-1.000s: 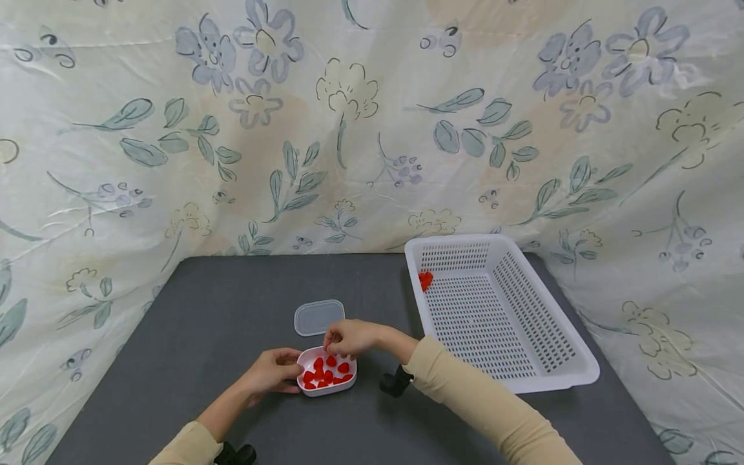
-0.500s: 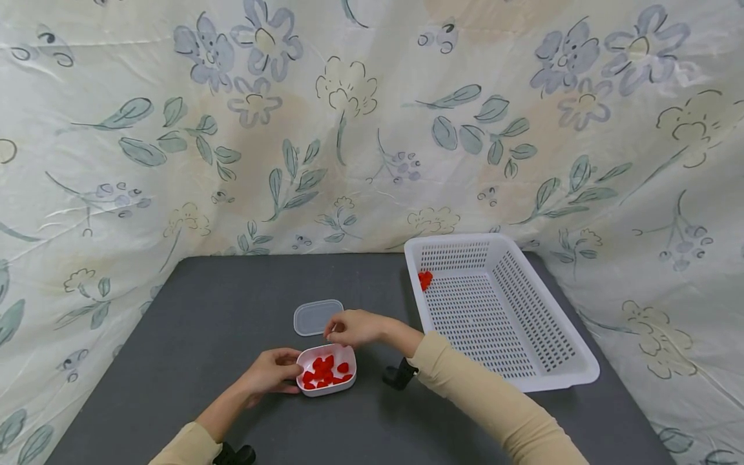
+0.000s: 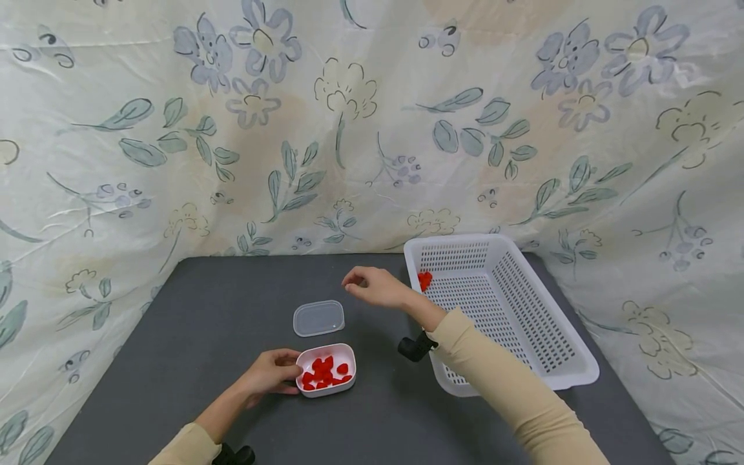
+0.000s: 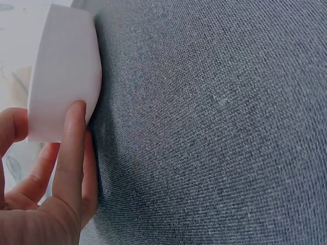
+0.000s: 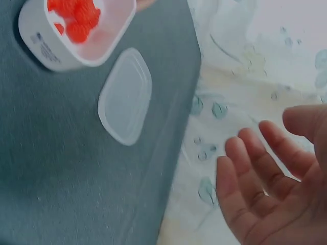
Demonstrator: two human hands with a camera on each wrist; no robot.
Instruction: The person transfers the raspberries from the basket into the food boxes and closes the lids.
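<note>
A small white container (image 3: 325, 370) with several red pieces (image 3: 322, 373) sits on the dark grey table (image 3: 203, 323). My left hand (image 3: 270, 372) grips its left side, with a thumb lying along its wall (image 4: 61, 71). Its clear lid (image 3: 318, 318) lies just behind it. My right hand (image 3: 372, 286) hovers above the table between the lid and the white basket (image 3: 558, 310), fingers relaxed. In the right wrist view the right hand's palm (image 5: 265, 178) shows nothing in it, and the container (image 5: 56, 51) and the lid (image 5: 125, 97) lie below it. A red piece (image 3: 425, 279) lies in the basket's far left corner.
A flowered cloth (image 3: 349, 129) hangs behind and around the table. The basket takes up the right side of the table. Black wrist camera mounts show under my right forearm (image 3: 414, 347) and at the bottom edge (image 3: 235, 454).
My right hand rose from the container and moved back and right toward the basket. The left hand kept its grip on the container.
</note>
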